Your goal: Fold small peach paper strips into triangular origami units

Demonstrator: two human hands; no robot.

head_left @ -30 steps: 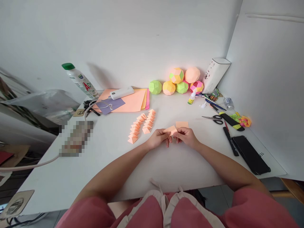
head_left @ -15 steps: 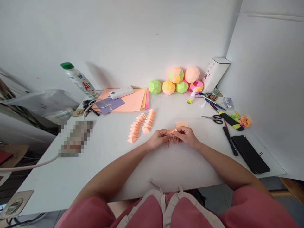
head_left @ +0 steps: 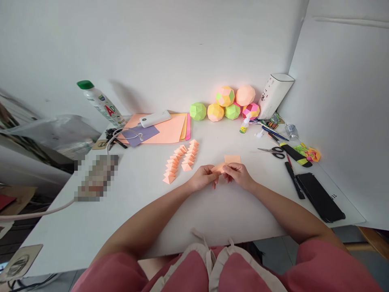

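Between both hands I hold a small peach piece of paper (head_left: pixel 219 168), partly hidden by my fingers. My left hand (head_left: pixel 204 177) is closed on its left side, thumb on the near face. With thumb and fingertips, my right hand (head_left: pixel 238 174) pinches its right side. Just beyond my right hand lies a flat peach paper sheet (head_left: pixel 232 159). To the left, two rows of folded peach paper pieces (head_left: pixel 172 164) overlap on the white table (head_left: pixel 146 211); the second row (head_left: pixel 190 155) is slightly farther right.
Several faceted paper balls (head_left: pixel 215 112) sit against the wall, with a small glue bottle (head_left: pixel 244 125) before them. Scissors (head_left: pixel 277 152), a cutter (head_left: pixel 294 154) and a black phone (head_left: pixel 320 197) lie right. A power bank (head_left: pixel 155 118) rests on coloured paper (head_left: pixel 170 136) at the back left.
The peach paper in my hands has turned so that more of its flat face shows. My fingers have shifted slightly; the things on the table stay where they were.
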